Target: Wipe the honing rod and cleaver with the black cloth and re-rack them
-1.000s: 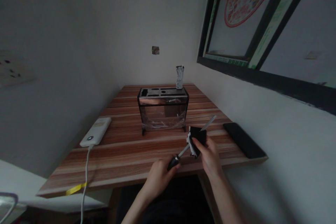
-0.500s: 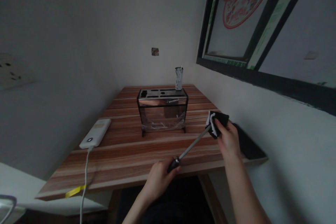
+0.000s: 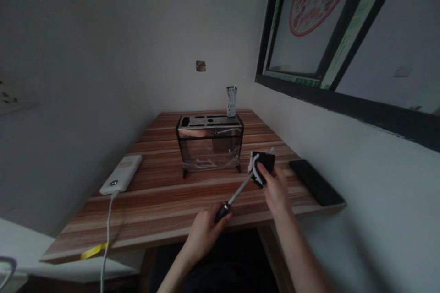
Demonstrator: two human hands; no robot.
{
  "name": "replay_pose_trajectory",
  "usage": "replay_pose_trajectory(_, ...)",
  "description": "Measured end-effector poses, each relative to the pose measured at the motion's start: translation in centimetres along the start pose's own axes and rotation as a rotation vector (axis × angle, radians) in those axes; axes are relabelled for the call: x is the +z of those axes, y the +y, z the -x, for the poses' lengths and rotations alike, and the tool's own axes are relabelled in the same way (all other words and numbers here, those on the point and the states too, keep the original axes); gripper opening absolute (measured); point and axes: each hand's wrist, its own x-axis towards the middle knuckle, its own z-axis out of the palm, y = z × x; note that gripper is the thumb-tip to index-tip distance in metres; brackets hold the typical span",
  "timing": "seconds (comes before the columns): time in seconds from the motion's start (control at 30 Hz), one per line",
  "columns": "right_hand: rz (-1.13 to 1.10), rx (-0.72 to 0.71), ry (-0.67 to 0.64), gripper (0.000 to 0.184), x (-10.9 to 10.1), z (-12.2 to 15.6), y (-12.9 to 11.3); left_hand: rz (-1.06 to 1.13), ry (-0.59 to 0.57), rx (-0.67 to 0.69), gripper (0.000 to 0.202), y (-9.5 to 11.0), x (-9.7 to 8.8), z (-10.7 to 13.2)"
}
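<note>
My left hand (image 3: 205, 231) is closed round the black handle of a sharpening steel (image 3: 239, 191), whose grey rod slants up to the right. A folded black cloth (image 3: 266, 161) with a white, fluffy edge is pinched round the rod by my right hand (image 3: 277, 187). The rod's tip shows just past the cloth. Behind my hands stands a knife block (image 3: 210, 146) with clear sides and a slotted black top. A narrow upright piece in crinkled wrapping (image 3: 231, 101) rises at its right end.
A white power bank (image 3: 122, 174) with a cable (image 3: 108, 224) lies on the left of the wooden table (image 3: 147, 206). On the right edge is a black phone (image 3: 316, 182). Yellow tape (image 3: 92, 252) sticks to the front edge. A dark-framed mirror (image 3: 309, 55) hangs on the right wall.
My right hand and the cloth have slid down the rod toward the handle, uncovering the rod's tip. More of the phone shows now. The left hand keeps its hold.
</note>
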Motion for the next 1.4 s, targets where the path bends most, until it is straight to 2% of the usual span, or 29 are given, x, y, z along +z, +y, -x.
replay_pose_trajectory(0.17,0.052,0.144,-0.122,0.035,1.0,4.3,2.9,0.056,0.016,0.013,0.024,-0.3,0.2,-0.1)
replay_pose_trajectory(0.27,0.121,0.156,-0.138,0.037,1.8,6.8,4.5,0.133,0.041,0.023,0.022,-0.6,0.3,-0.2)
replay_pose_trajectory(0.37,0.17,0.118,-0.154,0.037,2.4,8.0,5.1,0.164,0.049,0.024,0.021,-1.0,0.4,-0.2)
replay_pose_trajectory(0.53,0.18,0.096,-0.244,0.039,2.3,7.5,4.6,0.159,0.057,0.013,0.021,-0.9,0.4,-0.3)
replay_pose_trajectory(0.7,0.167,0.13,-0.186,0.036,1.8,7.5,4.6,0.113,0.042,0.022,0.021,-0.8,0.5,-0.2)
replay_pose_trajectory(1.13,0.128,0.151,-0.171,0.032,1.2,7.2,4.4,0.07,0.015,0.023,0.019,-0.2,0.2,-0.2)
replay_pose_trajectory(1.4,0.09,0.121,-0.146,0.035,0.6,5.6,3.6,0.031,0.002,0.018,0.02,0.1,0.1,-0.1)
